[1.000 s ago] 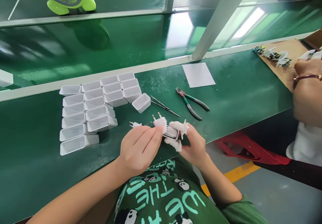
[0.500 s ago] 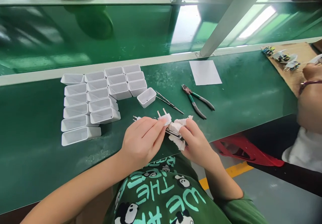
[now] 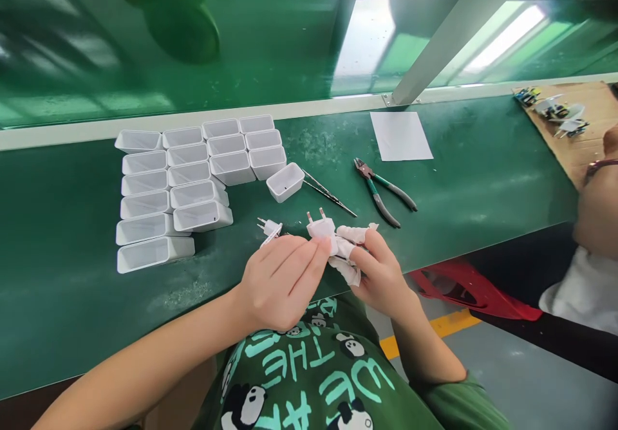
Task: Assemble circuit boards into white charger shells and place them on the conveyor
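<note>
The white plug piece (image 3: 321, 227) sits at the near edge of the green bench (image 3: 483, 179), held just above it between both hands, with its two metal pins pointing up and away toward the far side, leaning slightly left; its long axis, judged along the pins, runs near-to-far and tilts upward. The left hand (image 3: 280, 282) has its fingers curled loosely, fingertips pinching the near side of the piece. The right hand (image 3: 379, 272), some fingers wrapped in white tape, is closed around a part pressed against the piece's right side; what exactly that part is cannot be made out. It looks like a fitting step, with the plug piece being seated onto the part in the right hand; the next move would seem to call for keeping the two squarely aligned and pressing evenly. A second plug piece (image 3: 268, 228) lies on the bench just left of the hands. Farther left stands a block of empty white housings (image 3: 183, 188), with one loose housing (image 3: 285, 181) to its right. Beyond lie tweezers (image 3: 328, 193), pliers (image 3: 383, 192) and a white sheet (image 3: 400, 135). Another person's arm (image 3: 599, 205) shows at far right.
</note>
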